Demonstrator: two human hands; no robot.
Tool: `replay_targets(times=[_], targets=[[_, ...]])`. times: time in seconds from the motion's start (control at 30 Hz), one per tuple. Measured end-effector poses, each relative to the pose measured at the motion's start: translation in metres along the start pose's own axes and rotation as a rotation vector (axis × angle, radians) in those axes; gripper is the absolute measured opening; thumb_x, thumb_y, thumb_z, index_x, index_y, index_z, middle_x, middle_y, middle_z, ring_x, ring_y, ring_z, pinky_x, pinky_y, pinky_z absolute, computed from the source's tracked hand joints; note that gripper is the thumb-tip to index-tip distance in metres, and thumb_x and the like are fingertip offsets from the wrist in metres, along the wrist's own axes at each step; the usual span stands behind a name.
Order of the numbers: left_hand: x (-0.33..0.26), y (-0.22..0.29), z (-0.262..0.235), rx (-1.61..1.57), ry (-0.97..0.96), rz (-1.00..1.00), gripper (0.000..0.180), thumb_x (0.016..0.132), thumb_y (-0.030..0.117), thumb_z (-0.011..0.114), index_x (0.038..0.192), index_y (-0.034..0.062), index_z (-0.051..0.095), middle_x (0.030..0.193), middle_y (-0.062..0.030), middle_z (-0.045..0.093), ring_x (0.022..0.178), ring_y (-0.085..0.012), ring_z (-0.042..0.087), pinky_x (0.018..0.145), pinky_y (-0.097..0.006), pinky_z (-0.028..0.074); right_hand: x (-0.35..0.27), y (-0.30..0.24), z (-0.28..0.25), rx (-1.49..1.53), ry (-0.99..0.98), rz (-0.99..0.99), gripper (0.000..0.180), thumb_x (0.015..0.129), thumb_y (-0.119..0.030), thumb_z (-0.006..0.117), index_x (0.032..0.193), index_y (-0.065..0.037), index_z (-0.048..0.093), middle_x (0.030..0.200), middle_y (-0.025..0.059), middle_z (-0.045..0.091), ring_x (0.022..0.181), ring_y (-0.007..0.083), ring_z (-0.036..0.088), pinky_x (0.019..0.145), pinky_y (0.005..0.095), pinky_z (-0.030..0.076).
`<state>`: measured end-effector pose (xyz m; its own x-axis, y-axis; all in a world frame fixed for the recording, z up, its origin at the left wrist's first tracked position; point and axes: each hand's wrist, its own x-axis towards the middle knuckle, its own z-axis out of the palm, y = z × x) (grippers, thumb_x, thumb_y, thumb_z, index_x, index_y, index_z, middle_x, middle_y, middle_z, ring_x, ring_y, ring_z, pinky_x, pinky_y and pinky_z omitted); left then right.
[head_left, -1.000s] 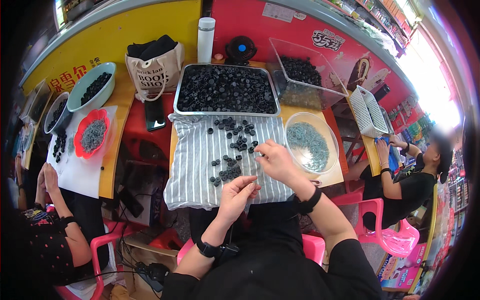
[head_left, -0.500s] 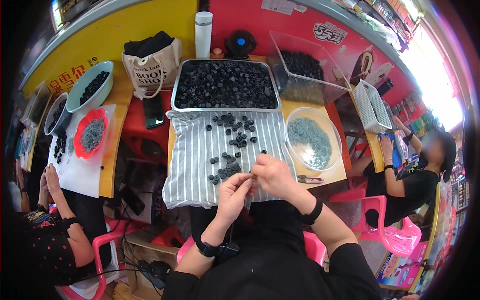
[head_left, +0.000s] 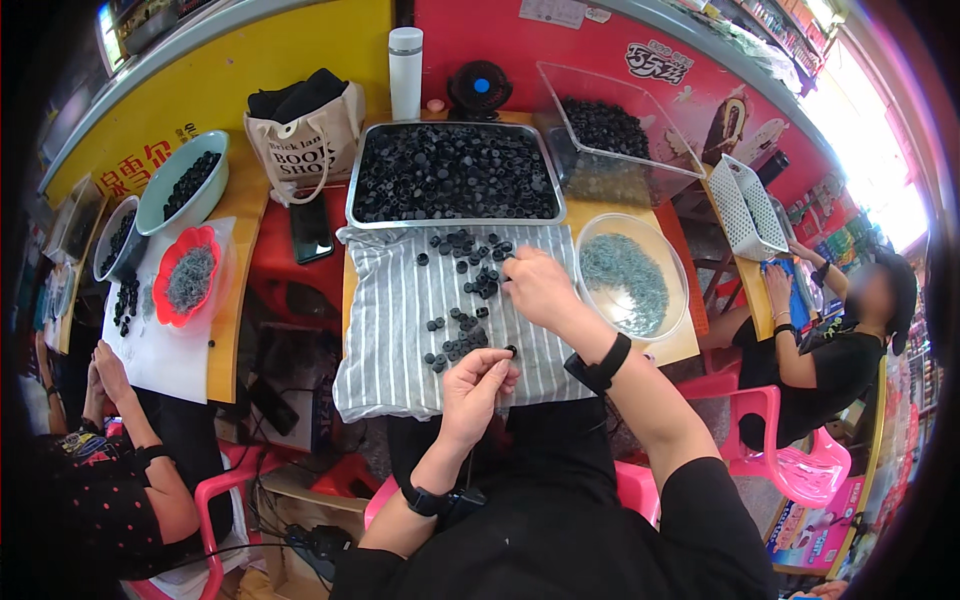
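My left hand [head_left: 474, 396] is closed near the front edge of a striped grey cloth [head_left: 385, 300], pinching a small round black cap [head_left: 511, 351] at its fingertips. Farther out, my right hand [head_left: 543, 288] reaches over the cloth with its fingers drawn together beside a loose group of black caps [head_left: 484, 285]. Whatever its fingertips hold is hidden. Another cluster of black caps [head_left: 455, 345] lies just beyond my left hand. To the right of my right hand stands a round clear tub [head_left: 683, 300] with thin bluish-clear pieces inside.
Behind the cloth is a metal tray [head_left: 350, 205] heaped with black caps. A clear bin [head_left: 640, 175] with more stands at back right. A white bottle [head_left: 405, 75], small fan [head_left: 478, 90] and cloth bag [head_left: 305, 150] line the back. People sit at tables on both sides.
My right hand has left my left hand and moved away from me to the far group of caps. My left hand stays near the front edge, its black cap now showing.
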<state>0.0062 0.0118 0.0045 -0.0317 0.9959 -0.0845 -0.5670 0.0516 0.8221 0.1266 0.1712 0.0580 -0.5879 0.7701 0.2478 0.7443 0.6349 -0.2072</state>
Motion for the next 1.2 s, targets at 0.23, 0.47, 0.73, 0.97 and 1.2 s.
replay_targets(times=[0.23,0.47,0.73,0.97,1.2], targets=[[0.000,0.007,0.000,-0.099,0.027,-0.049,0.021,0.100,0.012,0.055,0.115,-0.0010,0.064,0.094,-0.0095,0.070,0.078,-0.0122,0.065,0.069,-0.024,0.052,-0.043,-0.035,-0.043,0.651,-0.068,0.162,0.014,0.081,-0.006,0.067,0.094,0.001,0.067,0.085,0.0148,0.062,0.080,0.0317,0.062,0.072,0.0367,0.050],[-0.008,0.008,0.003,-0.293,-0.175,-0.130,0.034,0.101,0.011,0.053,0.132,-0.0019,0.056,0.101,-0.0107,0.070,0.078,-0.0147,0.066,0.070,-0.026,0.054,-0.113,-0.073,-0.016,0.689,0.410,0.023,0.018,0.080,0.004,0.068,0.097,-0.001,0.068,0.092,0.0107,0.065,0.082,0.0275,0.062,0.073,0.0333,0.048],[-0.008,0.011,0.008,-0.366,-0.136,-0.220,0.026,0.096,0.004,0.060,0.120,-0.0033,0.065,0.102,-0.0116,0.070,0.081,-0.0145,0.067,0.074,-0.027,0.055,-0.127,-0.063,-0.023,0.544,0.476,-0.088,0.018,0.076,0.006,0.071,0.093,-0.001,0.068,0.093,0.0105,0.066,0.076,0.0239,0.062,0.071,0.0333,0.046],[-0.008,0.014,0.016,-0.286,-0.131,-0.203,0.023,0.094,0.005,0.061,0.114,-0.0049,0.067,0.098,-0.0134,0.071,0.083,-0.0172,0.068,0.073,-0.029,0.054,-0.133,-0.060,-0.020,0.635,0.483,0.004,0.012,0.079,0.008,0.069,0.088,0.001,0.064,0.087,0.0119,0.061,0.074,0.0234,0.061,0.069,0.0273,0.047],[0.003,0.020,0.020,-0.327,-0.173,-0.258,0.022,0.094,0.003,0.061,0.114,-0.0043,0.067,0.096,-0.0112,0.071,0.079,-0.0156,0.068,0.067,-0.025,0.054,-0.131,-0.048,-0.021,1.183,0.334,0.227,0.014,0.082,0.010,0.065,0.092,0.002,0.061,0.091,0.0101,0.058,0.079,0.0167,0.060,0.065,0.0280,0.050]])
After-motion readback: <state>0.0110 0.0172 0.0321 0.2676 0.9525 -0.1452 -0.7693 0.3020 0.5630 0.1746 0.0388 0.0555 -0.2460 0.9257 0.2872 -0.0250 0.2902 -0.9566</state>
